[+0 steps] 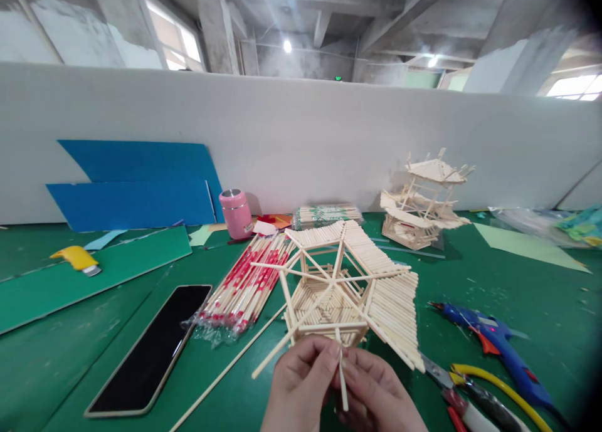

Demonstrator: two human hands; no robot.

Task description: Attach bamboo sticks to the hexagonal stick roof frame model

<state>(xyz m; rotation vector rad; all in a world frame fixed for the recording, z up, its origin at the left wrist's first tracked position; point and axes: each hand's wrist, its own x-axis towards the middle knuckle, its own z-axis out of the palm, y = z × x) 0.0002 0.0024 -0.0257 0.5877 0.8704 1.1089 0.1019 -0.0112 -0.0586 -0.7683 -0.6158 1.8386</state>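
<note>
Between my two hands is a short thin wooden stick (344, 394), pointing away from me toward a pavilion model (394, 313) made of sticks. My left hand (301, 382) pinches the stick between thumb and finger, and the curled fingers of my right hand (376, 391) close on it from the other side. The model's roof has stick-covered panels at the back and right, and open beams at the left and front. Whether the stick's far end touches the model's front edge, I cannot tell. A long thin stick (230, 369) lies left of my hands.
Left are a phone (150, 350), a bag of sticks (244, 281) and a yellow cutter (78, 258). Right are a blue glue gun (498, 344) and pliers (442, 375). Behind stand a pink flask (236, 216), a wrapped stick bundle (327, 216) and another pavilion model (423, 206) before a white partition.
</note>
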